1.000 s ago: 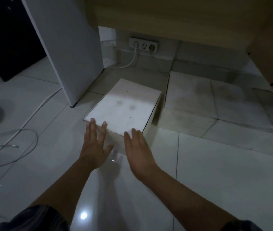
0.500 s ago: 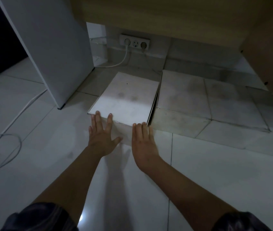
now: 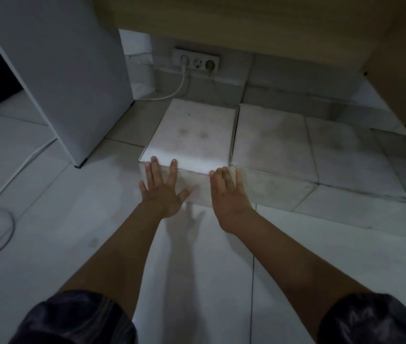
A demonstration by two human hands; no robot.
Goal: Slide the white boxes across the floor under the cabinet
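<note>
Wide and flat, the grip holds nothing: the left hand [image 3: 163, 192] and the right hand [image 3: 230, 194] press with straight, spread fingers against the near face of the white box [image 3: 192, 137]. The fingertips just reach its top edge, one hand toward each end, which I judge keeps the push even so the box does not swing. The pale tiled floor [image 3: 48, 219] fills the lower half of the frame and looks glossy enough to let cardboard glide. The wooden cabinet [image 3: 221, 21] spans the top of the frame, leaving a low gap above the boxes. A tall white panel [image 3: 60, 70] stands at upper left, near the box's left side. Right of centre lies a row of neighbouring boxes [image 3: 269, 140], the nearest parted from the pushed box only by a thin dark seam; their front faces look about level, so I judge this one nearly home. The box itself sits at centre frame, low and rectangular, its matt white lid marked by faint grey smudges and a few dark specks, its near edge brightly lit. At upper centre a socket strip [image 3: 195, 62] carries a white cable [image 3: 179, 88] that curves down just behind the box's far left corner, which a further push might meet.
</note>
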